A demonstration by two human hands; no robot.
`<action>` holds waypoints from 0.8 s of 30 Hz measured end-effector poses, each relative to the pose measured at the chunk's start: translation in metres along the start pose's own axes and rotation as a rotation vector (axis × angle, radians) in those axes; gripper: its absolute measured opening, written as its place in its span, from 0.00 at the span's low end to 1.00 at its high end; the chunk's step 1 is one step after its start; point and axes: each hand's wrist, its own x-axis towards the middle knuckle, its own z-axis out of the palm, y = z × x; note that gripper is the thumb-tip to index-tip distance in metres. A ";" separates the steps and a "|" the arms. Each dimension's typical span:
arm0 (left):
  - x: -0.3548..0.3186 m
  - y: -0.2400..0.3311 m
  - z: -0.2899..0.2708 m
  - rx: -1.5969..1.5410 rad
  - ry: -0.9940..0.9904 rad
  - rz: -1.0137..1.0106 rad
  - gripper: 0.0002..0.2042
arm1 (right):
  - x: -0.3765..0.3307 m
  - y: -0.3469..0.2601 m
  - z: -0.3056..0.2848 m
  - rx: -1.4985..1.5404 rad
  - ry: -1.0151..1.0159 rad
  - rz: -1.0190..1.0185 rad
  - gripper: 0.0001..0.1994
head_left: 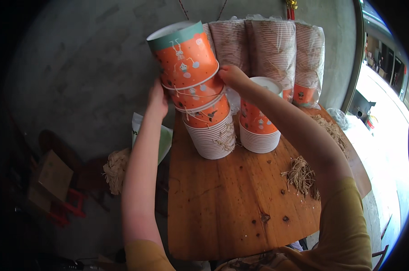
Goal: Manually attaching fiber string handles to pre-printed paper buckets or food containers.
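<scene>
An orange paper bucket (pixel 186 61) with a teal band is held upside down and tilted between my two hands. My left hand (pixel 158 99) presses its left side near the rim, with some fingers hidden behind it. My right hand (pixel 232 76) has its fingers closed at the right side of the rim. Below it, more orange buckets and a run of white rims form a nested bucket stack (pixel 211 140), with pale paper strands hanging on it. A second bucket stack (pixel 260 141), also upside down, stands just right of it on the wooden table (pixel 231 198).
Tall plastic-wrapped bucket stacks (pixel 272 54) line the wall at the back. Loose tan strands (pixel 300 175) lie along the table's right side. Left of the table are a bundle of strands (pixel 117 169), a green-white bag (pixel 165 143) and a cardboard box (pixel 53 176) on a red stool.
</scene>
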 end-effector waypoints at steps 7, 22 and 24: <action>-0.025 -0.044 0.032 -0.080 -0.082 -0.032 0.30 | 0.052 0.119 -0.046 -0.842 -0.360 -0.432 0.07; -0.056 -0.091 0.013 0.115 -0.026 -0.071 0.34 | -0.033 0.125 0.005 -0.466 0.128 -0.354 0.24; -0.062 -0.087 -0.009 0.103 0.014 -0.049 0.35 | -0.067 0.050 0.038 -0.202 0.189 -0.209 0.22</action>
